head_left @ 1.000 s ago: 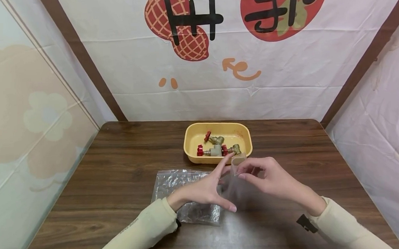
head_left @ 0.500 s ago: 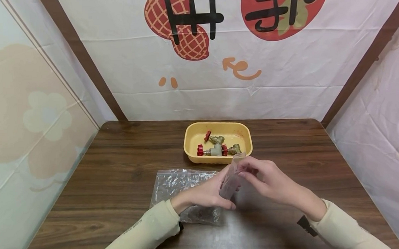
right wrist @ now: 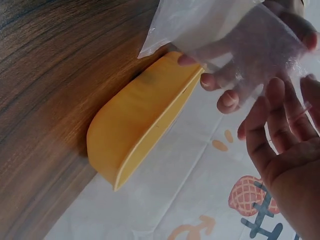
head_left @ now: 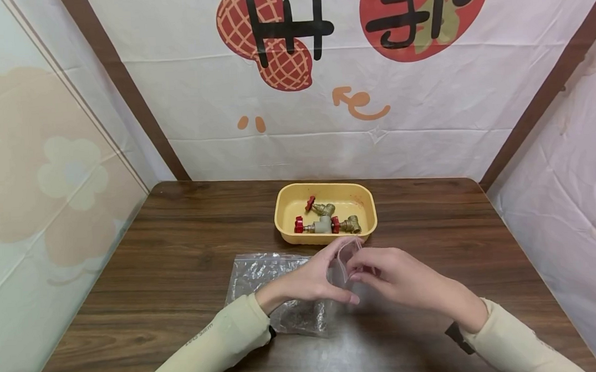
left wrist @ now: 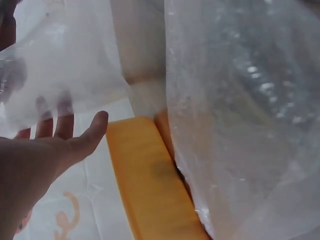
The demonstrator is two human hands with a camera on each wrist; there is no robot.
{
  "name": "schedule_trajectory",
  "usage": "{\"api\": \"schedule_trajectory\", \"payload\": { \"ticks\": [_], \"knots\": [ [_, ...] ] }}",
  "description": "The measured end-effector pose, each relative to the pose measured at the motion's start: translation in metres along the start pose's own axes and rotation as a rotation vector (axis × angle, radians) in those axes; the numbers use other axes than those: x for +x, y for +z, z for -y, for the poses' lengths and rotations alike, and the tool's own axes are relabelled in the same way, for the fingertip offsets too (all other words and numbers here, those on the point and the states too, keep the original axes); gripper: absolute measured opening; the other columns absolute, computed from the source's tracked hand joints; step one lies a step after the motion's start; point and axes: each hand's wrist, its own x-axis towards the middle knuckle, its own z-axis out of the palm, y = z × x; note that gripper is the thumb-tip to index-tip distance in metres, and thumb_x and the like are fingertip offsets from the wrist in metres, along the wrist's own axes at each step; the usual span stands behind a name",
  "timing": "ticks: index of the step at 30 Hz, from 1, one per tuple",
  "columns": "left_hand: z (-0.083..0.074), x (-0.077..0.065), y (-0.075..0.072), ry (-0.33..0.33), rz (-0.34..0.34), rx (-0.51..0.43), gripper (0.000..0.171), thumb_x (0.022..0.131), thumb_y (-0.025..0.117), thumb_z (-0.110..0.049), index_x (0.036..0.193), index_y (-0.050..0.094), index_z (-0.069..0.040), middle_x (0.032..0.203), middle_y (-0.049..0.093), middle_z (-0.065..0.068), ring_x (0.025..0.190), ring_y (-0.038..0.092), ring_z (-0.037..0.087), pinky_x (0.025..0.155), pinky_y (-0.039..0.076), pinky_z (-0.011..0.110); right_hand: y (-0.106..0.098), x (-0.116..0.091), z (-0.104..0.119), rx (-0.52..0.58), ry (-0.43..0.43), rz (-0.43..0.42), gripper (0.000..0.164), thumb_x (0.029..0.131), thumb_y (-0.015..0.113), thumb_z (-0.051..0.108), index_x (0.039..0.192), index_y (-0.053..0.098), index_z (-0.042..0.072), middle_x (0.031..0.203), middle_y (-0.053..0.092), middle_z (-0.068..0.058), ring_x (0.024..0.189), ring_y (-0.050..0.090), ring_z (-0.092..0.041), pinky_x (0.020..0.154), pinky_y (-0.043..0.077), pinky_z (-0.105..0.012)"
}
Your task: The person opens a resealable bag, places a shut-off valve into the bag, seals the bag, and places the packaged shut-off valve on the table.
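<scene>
A small clear plastic bag (head_left: pixel 342 268) is held upright above the table, its mouth spread apart. My right hand (head_left: pixel 399 276) pinches its rim with thumb and fingers, the fingertips partly hidden at the mouth. Around the bag's other side, my left hand (head_left: pixel 309 277) has its thumb apart and its fingers behind the film. In the left wrist view, these fingers (left wrist: pixel 65 125) show extended against the see-through bag (left wrist: pixel 65 65). A larger clear zip bag (head_left: pixel 262 271) lies flat on the table under my left wrist.
Beyond my hands stands a yellow plastic tub (head_left: pixel 285 233). Inside are a grey valve (head_left: pixel 323 225), a brass valve (head_left: pixel 350 223) and another brass valve (head_left: pixel 324 208), with red handwheels. The brown wooden table (head_left: pixel 182 280) meets a printed cloth wall (head_left: pixel 217 162) behind.
The small bag turned and folded flatter half a second ago; now its mouth gapes wide. My right fingertips shifted slightly left and down into the mouth area. The larger bag and tub stay put.
</scene>
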Motion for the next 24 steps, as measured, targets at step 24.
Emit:
{"api": "schedule_trajectory", "payload": {
  "ticks": [24],
  "knots": [
    [0.0058, -0.0026, -0.0037, 0.041, -0.141, 0.288, 0.072, 0.07, 0.087, -0.013, 0.135, 0.055, -0.017, 0.126, 0.059, -0.005, 0.114, 0.058, 0.016, 0.096, 0.054, 0.039, 0.004, -0.0068, -0.0019, -0.324, -0.1, 0.077, 0.026, 0.088, 0.077, -0.003, 0.109, 0.077, 0.012, 0.106, 0.073, 0.004, 0.092, 0.069, -0.014, 0.079, 0.059, -0.032]
  ]
}}
